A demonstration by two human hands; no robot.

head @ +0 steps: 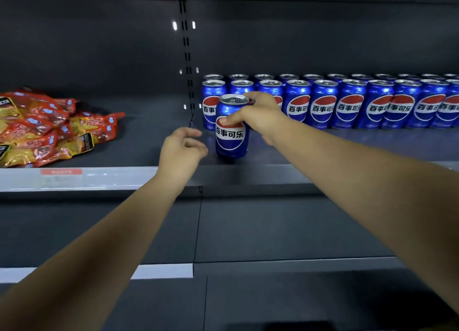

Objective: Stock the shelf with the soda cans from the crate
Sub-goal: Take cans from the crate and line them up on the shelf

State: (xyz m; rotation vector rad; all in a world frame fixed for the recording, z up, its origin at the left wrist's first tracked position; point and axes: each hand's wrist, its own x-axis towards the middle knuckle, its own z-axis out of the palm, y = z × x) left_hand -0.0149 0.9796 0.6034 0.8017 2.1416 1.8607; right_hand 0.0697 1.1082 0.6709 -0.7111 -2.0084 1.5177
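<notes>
My right hand [258, 117] is clamped on a blue soda can [232, 142], with the thumb across the front of the label and the fingers curled over the far side near the top rim. That high grip leaves the base free, so I judge the can could be set flat and nudged without my knuckles fouling its neighbours. The can is upright on the shelf [347, 147], or very close to it; I cannot tell whether its base bears fully. Its logo faces outward like the others, which I take to be why it is held by the sides.

Just left of this can my left hand [182, 147] hovers with fingers loosely curled, holding nothing and apart from the can. It is probably there to steady or square the can.

Directly behind the can, and running away to its right, stand two rows of the same cans [350, 107], upright, packed side by side, labels forward. The held can sits in front of the left end of those rows, so I read it as the start of a third, front row.

Behind and left of the can, a slotted upright [186, 57] divides the bays. Well to the can's left lies a heap of red and yellow snack packets [49, 132]. The crate is out of view.
</notes>
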